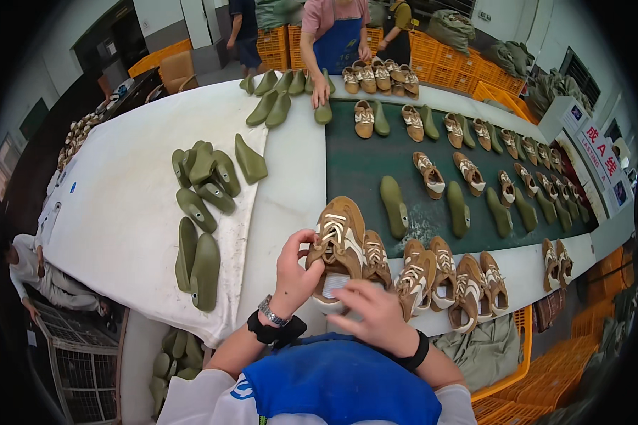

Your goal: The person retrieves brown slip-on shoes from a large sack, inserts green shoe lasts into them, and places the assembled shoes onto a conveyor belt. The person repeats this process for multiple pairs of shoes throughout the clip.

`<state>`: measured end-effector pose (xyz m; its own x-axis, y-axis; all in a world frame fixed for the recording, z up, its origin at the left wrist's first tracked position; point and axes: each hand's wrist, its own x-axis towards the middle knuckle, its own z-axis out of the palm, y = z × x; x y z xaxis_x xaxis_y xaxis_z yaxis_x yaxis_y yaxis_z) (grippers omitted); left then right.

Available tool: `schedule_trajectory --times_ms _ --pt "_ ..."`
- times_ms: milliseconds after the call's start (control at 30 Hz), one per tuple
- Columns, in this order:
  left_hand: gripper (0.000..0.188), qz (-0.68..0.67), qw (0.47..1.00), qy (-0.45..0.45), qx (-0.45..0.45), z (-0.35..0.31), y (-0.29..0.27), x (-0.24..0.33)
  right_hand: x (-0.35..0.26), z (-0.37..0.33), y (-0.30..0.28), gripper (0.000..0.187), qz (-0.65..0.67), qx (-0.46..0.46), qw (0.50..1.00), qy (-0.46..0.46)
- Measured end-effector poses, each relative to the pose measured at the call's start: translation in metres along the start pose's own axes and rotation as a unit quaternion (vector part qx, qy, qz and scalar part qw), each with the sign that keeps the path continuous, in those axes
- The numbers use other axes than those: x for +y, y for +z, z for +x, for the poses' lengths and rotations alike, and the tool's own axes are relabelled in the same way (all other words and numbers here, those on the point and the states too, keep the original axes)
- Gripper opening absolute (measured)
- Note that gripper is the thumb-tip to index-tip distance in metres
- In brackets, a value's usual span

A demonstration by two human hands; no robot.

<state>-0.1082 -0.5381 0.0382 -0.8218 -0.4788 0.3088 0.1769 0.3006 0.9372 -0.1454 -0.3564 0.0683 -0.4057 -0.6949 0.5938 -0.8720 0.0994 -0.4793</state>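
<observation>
I watch the left hand (297, 278) grip the shoe's (342, 241) nine-o'clock side; the right hand's (377, 310) fingers spread loosely at six. Likely light, soft-sided; I'd cup the firmer heel.

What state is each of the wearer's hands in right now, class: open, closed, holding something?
Left hand: holding a brown shoe.
Right hand: open, by the shoe's heel; whether it touches cannot be told.

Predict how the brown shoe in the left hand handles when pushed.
The brown shoe shows its pale insole, so its unfilled sides would probably give. The laced upper might flex. Its long form seems unlikely to roll.
</observation>
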Motion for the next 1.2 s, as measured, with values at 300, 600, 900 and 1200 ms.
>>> schedule_trajectory --times_ms 300,600,900,1200 --pt "0.049 0.141 0.989 0.021 -0.029 0.009 -0.055 -0.043 0.104 0.066 -0.034 0.026 -0.067 -0.203 0.973 0.084" --pt "0.058 0.488 0.851 -0.119 0.155 -0.055 -0.224 -0.162 0.338 0.132 0.02 0.032 -0.17 -0.303 0.901 0.259" --pt "0.081 0.221 0.912 -0.325 0.118 -0.085 -0.257 -0.175 0.4 0.076 0.095 0.036 -0.134 -0.079 0.943 0.294" --pt "0.088 0.177 0.953 -0.241 0.055 -0.107 -0.214 -0.176 0.24 0.042 -0.065 0.029 0.0 -0.084 0.969 0.234"
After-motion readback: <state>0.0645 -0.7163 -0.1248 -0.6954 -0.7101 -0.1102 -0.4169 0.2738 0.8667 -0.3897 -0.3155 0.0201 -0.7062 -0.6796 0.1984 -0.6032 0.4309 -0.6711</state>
